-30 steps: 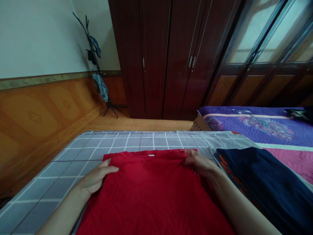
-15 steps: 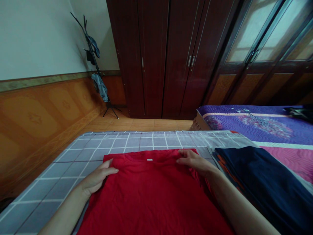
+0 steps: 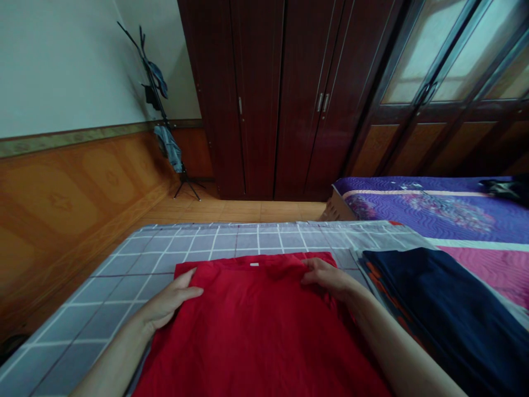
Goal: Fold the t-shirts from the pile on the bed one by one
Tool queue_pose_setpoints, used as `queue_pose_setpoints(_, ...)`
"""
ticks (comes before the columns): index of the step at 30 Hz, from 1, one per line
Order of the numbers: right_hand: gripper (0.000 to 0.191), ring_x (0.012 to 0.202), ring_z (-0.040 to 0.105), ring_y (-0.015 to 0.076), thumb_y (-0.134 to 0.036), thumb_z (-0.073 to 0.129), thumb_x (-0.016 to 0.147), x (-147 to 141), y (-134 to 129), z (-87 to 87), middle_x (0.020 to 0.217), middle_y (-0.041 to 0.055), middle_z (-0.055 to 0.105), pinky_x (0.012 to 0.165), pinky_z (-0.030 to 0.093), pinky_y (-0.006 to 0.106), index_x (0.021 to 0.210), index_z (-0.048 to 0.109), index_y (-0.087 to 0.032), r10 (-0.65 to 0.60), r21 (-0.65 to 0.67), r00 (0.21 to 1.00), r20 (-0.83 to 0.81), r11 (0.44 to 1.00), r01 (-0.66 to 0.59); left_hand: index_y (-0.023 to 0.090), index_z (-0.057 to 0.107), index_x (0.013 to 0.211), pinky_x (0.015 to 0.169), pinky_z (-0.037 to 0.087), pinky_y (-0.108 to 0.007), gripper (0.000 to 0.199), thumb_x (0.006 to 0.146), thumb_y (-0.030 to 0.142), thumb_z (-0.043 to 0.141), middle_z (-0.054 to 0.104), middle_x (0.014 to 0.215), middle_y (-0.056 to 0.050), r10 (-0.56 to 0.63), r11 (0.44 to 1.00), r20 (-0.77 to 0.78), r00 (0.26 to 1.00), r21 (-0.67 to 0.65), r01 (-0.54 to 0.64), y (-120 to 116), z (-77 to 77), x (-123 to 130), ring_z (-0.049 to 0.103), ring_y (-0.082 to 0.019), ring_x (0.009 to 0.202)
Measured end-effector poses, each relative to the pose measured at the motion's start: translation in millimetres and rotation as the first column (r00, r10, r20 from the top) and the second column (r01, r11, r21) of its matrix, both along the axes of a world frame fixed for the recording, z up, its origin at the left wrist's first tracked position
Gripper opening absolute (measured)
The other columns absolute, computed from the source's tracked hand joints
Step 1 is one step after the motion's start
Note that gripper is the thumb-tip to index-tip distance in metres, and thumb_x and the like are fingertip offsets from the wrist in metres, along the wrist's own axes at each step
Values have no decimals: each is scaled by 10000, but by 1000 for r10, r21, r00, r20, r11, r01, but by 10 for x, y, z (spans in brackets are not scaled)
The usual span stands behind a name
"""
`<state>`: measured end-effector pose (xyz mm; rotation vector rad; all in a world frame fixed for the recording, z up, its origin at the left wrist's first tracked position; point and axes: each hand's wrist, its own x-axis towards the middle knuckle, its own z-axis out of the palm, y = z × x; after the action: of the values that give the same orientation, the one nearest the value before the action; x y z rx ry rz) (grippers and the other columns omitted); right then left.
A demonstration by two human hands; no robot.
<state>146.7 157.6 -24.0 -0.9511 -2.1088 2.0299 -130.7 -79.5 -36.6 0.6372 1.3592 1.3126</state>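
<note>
A red shirt [image 3: 256,325] lies spread in front of me, its neckline at the far side and a small white label [image 3: 254,264] inside the collar. My left hand [image 3: 171,300] is closed on the shirt's left shoulder edge, thumb and index finger on top and the other fingers hidden by the cloth. Over at the right shoulder, my right hand [image 3: 328,275] pinches the fabric near the collar. The shirt's lower part runs out of view at the bottom.
Under the shirt is a grey checked sheet [image 3: 103,298]. Folded dark blue clothes [image 3: 438,298] lie to the right, an orange layer showing at their edge. Beyond stand a purple-covered bed [image 3: 392,209], a dark red wardrobe [image 3: 264,110] and a coat stand [image 3: 159,99] with clothing.
The collar has shifted slightly, its front edge now closer to the label. My right hand has moved a little nearer to me and its fingers are more curled. My left hand has shifted slightly right.
</note>
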Motion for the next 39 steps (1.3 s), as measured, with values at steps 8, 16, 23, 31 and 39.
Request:
queue_pose_setpoints(8, 93, 401, 493, 90, -269, 558, 574, 60, 141, -10, 500, -11, 579, 361, 344, 172, 569, 535, -180, 17, 99, 990, 142, 995, -31, 181, 553, 1173, 973, 418, -382, 520, 683, 254, 710, 623, 1204, -115, 27, 997, -143, 989, -68, -37, -9, 102, -39, 542, -283, 1166)
queue_pose_setpoints(16, 130, 282, 450, 104, -268, 606, 642, 47, 135, 6, 393, -1, 540, 297, 318, 188, 571, 541, -180, 22, 203, 950, 311, 975, -89, 206, 580, 1096, 917, 439, -351, 549, 584, 262, 769, 639, 1146, -98, 12, 984, -394, 919, -161, -82, -82, -25, -234, 543, -301, 1135)
queue_pose_setpoints(23, 369, 785, 662, 270, -439, 501, 839, 15, 234, -27, 792, 121, 683, 638, 480, 335, 1043, 621, -156, -416, 698, 851, 321, 711, 84, 185, 593, 1047, 864, 446, -346, 312, 831, 393, 507, 617, 1076, -91, 95, 939, -942, 322, -22, -342, 21, -163, -293, 599, -257, 976)
queue_pose_setpoints(31, 280, 902, 648, 299, -346, 414, 884, 24, 238, -131, 929, 134, 686, 681, 444, 350, 990, 628, -199, -517, 883, 765, 385, 448, -141, 199, 582, 938, 753, 433, -297, 247, 897, 341, 384, 633, 975, -79, -159, 907, -987, 18, -154, -391, 81, -248, -434, 611, -233, 891)
queue_pose_setpoints(39, 308, 893, 647, 297, -346, 363, 911, 5, 263, -154, 923, 134, 687, 685, 432, 353, 1011, 616, -202, -548, 894, 757, 356, 435, -106, 205, 568, 959, 731, 441, -307, 243, 916, 308, 353, 613, 996, -78, -189, 884, -980, -56, -145, -444, 56, -229, -425, 607, -233, 881)
